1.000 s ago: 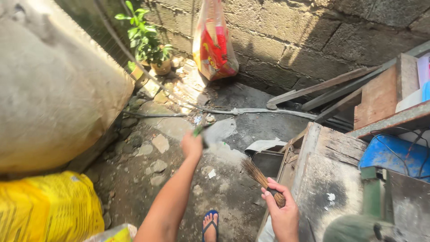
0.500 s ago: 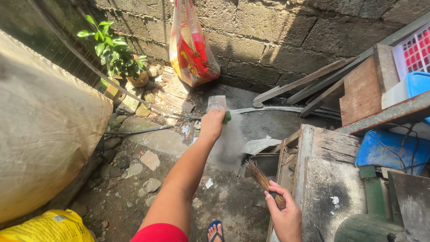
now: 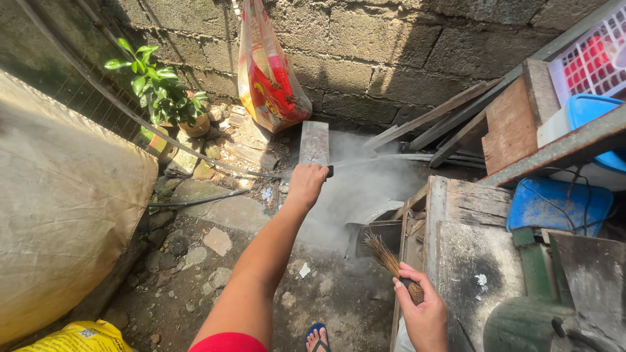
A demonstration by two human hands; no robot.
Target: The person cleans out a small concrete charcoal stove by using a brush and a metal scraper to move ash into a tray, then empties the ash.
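Right hand (image 3: 424, 311): fingers are wrapping a small stick brush (image 3: 389, 257) beside the wooden bench (image 3: 456, 215).
Left hand (image 3: 306, 182): fingers are closing on a flat metal pan (image 3: 314, 143), held out amid dust.
Beyond: red plastic bag (image 3: 268, 78) is hanging on the block wall (image 3: 391, 52).

Sunlit block wall (image 3: 404, 39), dirt floor (image 3: 195, 287)

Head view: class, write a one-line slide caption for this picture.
Left hand holds up a flat metal dustpan amid a dust cloud while right hand grips a small stick brush.
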